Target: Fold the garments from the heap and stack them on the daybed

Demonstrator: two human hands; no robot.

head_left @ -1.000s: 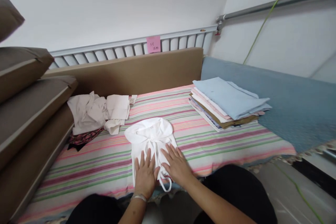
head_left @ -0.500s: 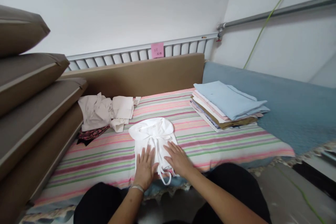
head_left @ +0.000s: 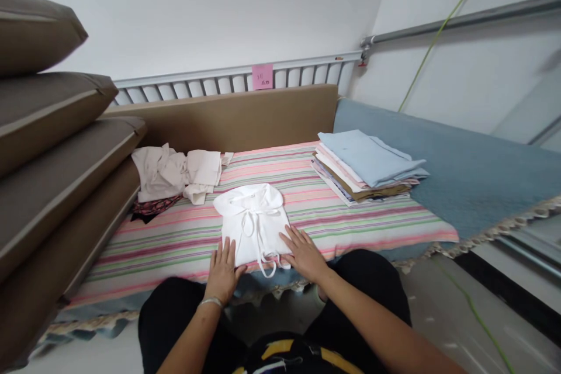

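A white blouse [head_left: 270, 227], folded into a compact rectangle, lies on the striped cloth [head_left: 166, 251] with its wide collar at the far end. Thin white ties are knotted below the collar, and their loose ends dangle over the near edge. My left hand [head_left: 223, 272] rests flat at the blouse's lower left corner, fingers spread. On the other side, my right hand [head_left: 305, 254] lies with fingers stretched out, its fingertips touching the blouse's lower right edge. Neither hand grips anything.
To the right is a stack of folded clothes [head_left: 368, 158] with light blue on top. Crumpled beige garments [head_left: 175, 172] lie at the left, beside piled brown cushions [head_left: 65, 146]. A brown backrest [head_left: 245, 120] and a radiator [head_left: 193, 89] run along the wall.
My hands have slid off the blouse's middle, apart to its lower left and right edges. The ties lie differently on its front. The head view has shifted slightly.
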